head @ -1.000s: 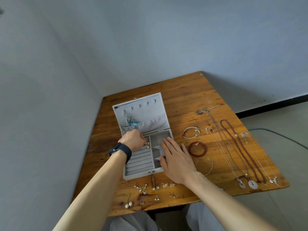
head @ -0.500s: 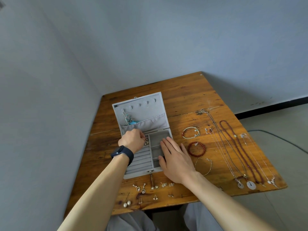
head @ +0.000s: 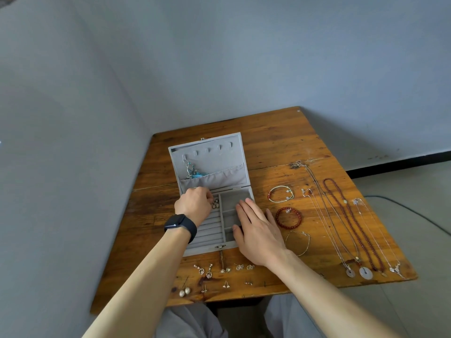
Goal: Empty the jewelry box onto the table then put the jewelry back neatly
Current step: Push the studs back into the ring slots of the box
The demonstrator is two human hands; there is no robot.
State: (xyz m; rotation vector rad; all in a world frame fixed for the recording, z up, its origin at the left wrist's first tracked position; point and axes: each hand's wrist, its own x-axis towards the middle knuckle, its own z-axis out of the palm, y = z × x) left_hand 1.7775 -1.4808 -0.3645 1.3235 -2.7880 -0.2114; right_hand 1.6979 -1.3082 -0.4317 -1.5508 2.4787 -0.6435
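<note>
A grey jewelry box (head: pixel 228 189) lies open on the wooden table (head: pixel 273 147), its lid flat behind it. My left hand (head: pixel 195 203), with a dark watch on the wrist, is curled over the far end of the ring slots, fingertips at some rings (head: pixel 215 203) stuck there; the grip itself is hidden. My right hand (head: pixel 256 228) lies flat with straight fingers on the box's right compartments and edge. A blue-beaded piece (head: pixel 194 173) hangs in the lid pocket.
To the right of the box lie a silver bangle (head: pixel 280 194), a red bead bracelet (head: pixel 288 217), a thin chain bracelet (head: pixel 299 243) and several long necklaces (head: pixel 351 228). Several small earrings (head: pixel 217 272) lie along the table's front edge. A dark cable (head: pixel 412 211) runs on the floor.
My left hand has stayed curled at the far end of the ring slots with only small finger motion. My right hand stays flat on the box. The view shifted slightly.
</note>
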